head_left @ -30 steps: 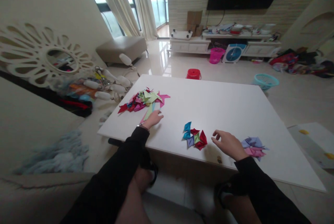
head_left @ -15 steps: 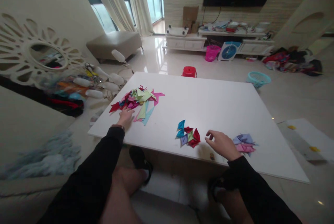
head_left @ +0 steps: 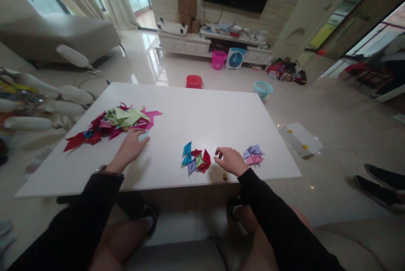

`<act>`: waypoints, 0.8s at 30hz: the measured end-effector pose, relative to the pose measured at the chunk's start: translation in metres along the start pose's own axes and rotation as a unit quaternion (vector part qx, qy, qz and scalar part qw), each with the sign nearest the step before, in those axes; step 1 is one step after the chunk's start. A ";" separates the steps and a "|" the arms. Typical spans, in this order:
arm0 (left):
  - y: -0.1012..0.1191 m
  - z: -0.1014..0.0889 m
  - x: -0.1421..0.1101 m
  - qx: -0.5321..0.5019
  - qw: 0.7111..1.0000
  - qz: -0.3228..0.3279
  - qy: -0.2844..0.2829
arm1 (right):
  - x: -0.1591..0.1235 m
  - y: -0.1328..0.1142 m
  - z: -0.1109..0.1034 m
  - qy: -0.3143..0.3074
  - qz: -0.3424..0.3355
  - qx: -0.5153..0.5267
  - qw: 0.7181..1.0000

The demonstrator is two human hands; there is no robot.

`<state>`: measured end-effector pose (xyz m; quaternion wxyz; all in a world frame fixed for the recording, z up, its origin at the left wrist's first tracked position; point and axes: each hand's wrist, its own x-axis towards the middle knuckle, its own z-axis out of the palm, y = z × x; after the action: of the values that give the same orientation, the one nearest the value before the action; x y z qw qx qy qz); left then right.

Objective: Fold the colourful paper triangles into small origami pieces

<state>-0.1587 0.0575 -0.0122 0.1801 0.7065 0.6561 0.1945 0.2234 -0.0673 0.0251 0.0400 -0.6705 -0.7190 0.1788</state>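
Note:
My left hand (head_left: 131, 146) reaches over the near edge of a heap of folded colored paper (head_left: 126, 117), mostly red, pink and light green. A bit of light blue folded paper (head_left: 143, 136) shows between its thumb and fingers; the rest of that piece is hidden. Loosely curled, my right hand (head_left: 230, 160) rests by the table's near edge, thumb and forefinger apart with nothing between. Just left of it lies a cluster of small folded paper pieces (head_left: 199, 160) in blue, red, green and purple. Purple and pink folded papers (head_left: 254, 155) lie to its right.
The white table (head_left: 202, 115) carries a small dark spot or sticker near its front edge. Beyond it stand a red stool or bucket (head_left: 194, 81) and a teal basket (head_left: 263, 89). White lamp arms (head_left: 72, 56) rise close to the left edge.
My left hand went left to the heap's near side, then came back right over the green and light blue strips. The view swung right. My right hand stays by the small cluster.

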 end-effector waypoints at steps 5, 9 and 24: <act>0.106 0.037 -0.060 -0.100 0.972 0.194 -0.087 | 0.005 -0.009 0.001 0.076 -0.034 0.040 0.996; 0.151 0.049 -0.096 -0.134 0.938 0.274 -0.163 | 0.005 -0.019 0.002 0.124 -0.094 0.112 0.981; 0.157 0.057 -0.102 -0.082 0.926 0.315 -0.189 | 0.014 -0.024 0.014 0.124 -0.139 0.068 0.980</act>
<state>-0.0011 -0.0557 0.0153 0.2875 0.8834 0.3351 0.1569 0.1953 -0.0570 0.0168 0.1992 -0.5763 -0.7810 0.1350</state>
